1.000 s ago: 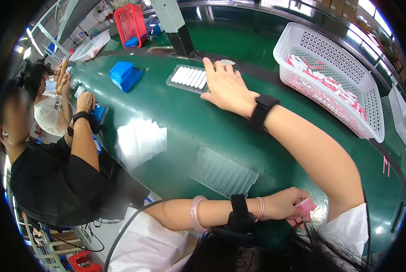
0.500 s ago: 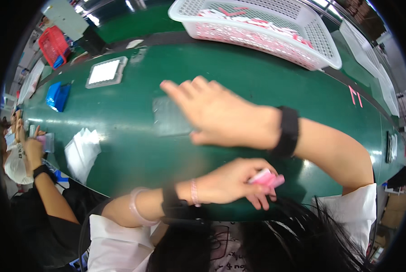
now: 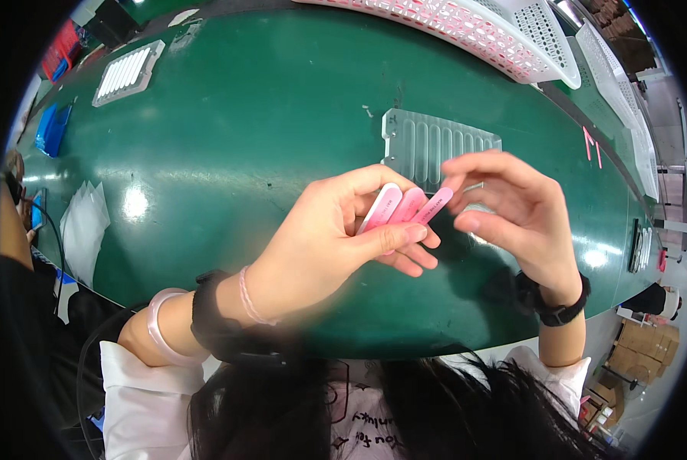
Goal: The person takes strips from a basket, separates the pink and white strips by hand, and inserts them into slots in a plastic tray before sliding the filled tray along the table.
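Left hand (image 3: pixel 336 218): thumb and fingers clamped on fanned, flat, round-ended pink and white sticks (image 3: pixel 409 205), above the glossy green bench (image 3: pixel 266 123), toward its near edge
Right hand (image 3: pixel 523 218): curled, thumb and forefinger apart, beside the sticks; contact unclear
Clear grooved plastic tray (image 3: pixel 447 138): beyond the hands, toward the far edge

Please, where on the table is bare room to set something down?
On the green table, a wide patch between the tray of white sticks, translucent sheets and left hand; a smaller one between the grooved clear tray and the pink strips. Crowded: this tray's near side, where the right hand hovers.
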{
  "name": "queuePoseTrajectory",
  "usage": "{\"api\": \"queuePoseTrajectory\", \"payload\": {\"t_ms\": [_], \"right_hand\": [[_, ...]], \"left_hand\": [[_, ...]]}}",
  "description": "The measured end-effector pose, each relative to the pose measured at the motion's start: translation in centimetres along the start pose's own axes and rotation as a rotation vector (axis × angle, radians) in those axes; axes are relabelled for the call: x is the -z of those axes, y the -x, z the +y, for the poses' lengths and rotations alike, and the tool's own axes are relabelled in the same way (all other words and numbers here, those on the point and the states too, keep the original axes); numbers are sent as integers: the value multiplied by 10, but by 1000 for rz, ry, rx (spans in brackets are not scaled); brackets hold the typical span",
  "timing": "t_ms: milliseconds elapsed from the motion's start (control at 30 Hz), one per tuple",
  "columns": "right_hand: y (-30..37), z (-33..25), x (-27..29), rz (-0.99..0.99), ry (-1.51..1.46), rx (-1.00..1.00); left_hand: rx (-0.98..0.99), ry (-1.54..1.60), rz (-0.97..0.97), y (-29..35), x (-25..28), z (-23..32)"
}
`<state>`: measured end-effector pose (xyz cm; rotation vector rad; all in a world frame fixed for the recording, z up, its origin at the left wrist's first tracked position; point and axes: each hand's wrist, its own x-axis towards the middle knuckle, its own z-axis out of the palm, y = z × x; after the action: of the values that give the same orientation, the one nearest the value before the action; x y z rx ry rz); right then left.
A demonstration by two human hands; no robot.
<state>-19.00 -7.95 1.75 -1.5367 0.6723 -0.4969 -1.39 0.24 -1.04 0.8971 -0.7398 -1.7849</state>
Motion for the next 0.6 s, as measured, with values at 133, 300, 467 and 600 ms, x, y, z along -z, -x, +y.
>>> {"api": "queuePoseTrajectory", "payload": {"t_ms": [133, 300, 467, 600], "right_hand": [[-10, 8, -1, -85, -211, -56], [-36, 1, 11, 168, 232, 229], [-42, 13, -1, -71, 1225, 757], [-21, 12, -20, -105, 1428, 674]], "left_hand": [[48, 33, -23, 1, 1, 5], [-1, 69, 117, -5, 11, 2], [-83, 167, 254, -5, 14, 1], [-220, 116, 281, -4, 18, 4]]}}
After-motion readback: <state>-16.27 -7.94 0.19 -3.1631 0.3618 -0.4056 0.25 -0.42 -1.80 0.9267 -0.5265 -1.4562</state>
